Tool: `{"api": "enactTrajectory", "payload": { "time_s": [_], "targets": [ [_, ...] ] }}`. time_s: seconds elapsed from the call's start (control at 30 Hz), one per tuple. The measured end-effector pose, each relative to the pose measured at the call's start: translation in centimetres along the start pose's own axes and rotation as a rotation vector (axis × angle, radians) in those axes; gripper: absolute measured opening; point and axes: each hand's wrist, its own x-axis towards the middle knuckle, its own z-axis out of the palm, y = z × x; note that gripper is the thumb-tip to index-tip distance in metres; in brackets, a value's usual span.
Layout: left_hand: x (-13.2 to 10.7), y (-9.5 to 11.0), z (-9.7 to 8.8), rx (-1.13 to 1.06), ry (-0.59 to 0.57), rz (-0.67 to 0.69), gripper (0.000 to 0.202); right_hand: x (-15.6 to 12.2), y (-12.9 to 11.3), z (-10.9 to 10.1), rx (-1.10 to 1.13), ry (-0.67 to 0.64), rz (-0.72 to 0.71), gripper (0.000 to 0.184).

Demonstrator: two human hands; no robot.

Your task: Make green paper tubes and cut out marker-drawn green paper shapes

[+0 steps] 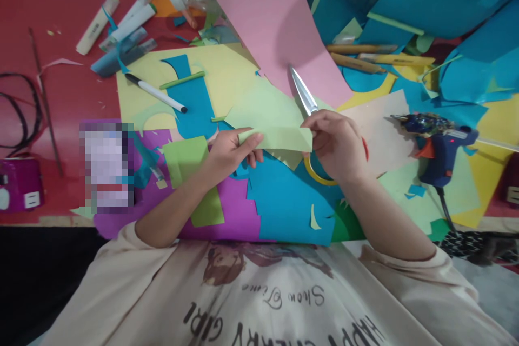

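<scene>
A narrow light-green paper strip (281,139) stretches level between my two hands. My left hand (231,151) is closed on its left end, the thumb lying on top. At the other end, my right hand (343,143) pinches the strip between thumb and fingertips. A pair of scissors (303,92) sits at my right hand, silver blades pointing away from me and a yellow handle loop showing below the fingers. The hand covers their middle, so I cannot tell if it grips them or they lie beneath. Under the strip is a larger pale-green sheet (263,102).
A blue glue gun (440,151) with a lit red light lies at right. Several markers (97,24) lie upper left, near a black-capped white pen (156,93). A pink sheet (279,16) spans the back, wooden-coloured pencils (360,48) beside it. Coloured scraps cover the red table (77,92).
</scene>
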Motion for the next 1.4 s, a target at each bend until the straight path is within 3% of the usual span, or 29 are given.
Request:
{"api": "enactTrajectory", "payload": {
  "time_s": [0.13, 0.33, 0.73, 1.1, 1.4],
  "targets": [
    [0.0, 0.1, 0.1, -0.005, -0.003, 0.015, 0.047, -0.2, 0.0, 0.3, 0.037, -0.102, 0.073, 0.013],
    [-0.1, 0.4, 0.3, 0.051, -0.014, 0.002, 0.054, -0.5, 0.1, 1.3, -0.009, -0.175, 0.067, 0.035],
    [-0.2, 0.5, 0.5, 0.171, -0.043, 0.109, 0.057, -0.7, 0.4, 1.8, -0.094, -0.165, 0.056, 0.034],
    [-0.5, 0.4, 0.6, 0.133, 0.040, 0.095, 0.051, -0.7, 0.6, 1.8, -0.228, -0.100, -0.054, 0.032],
    [-0.7, 0.3, 0.6, 0.097, -0.008, 0.045, 0.052, -0.8, 0.8, 1.8, -0.197, -0.083, -0.043, 0.029]
  ]
}}
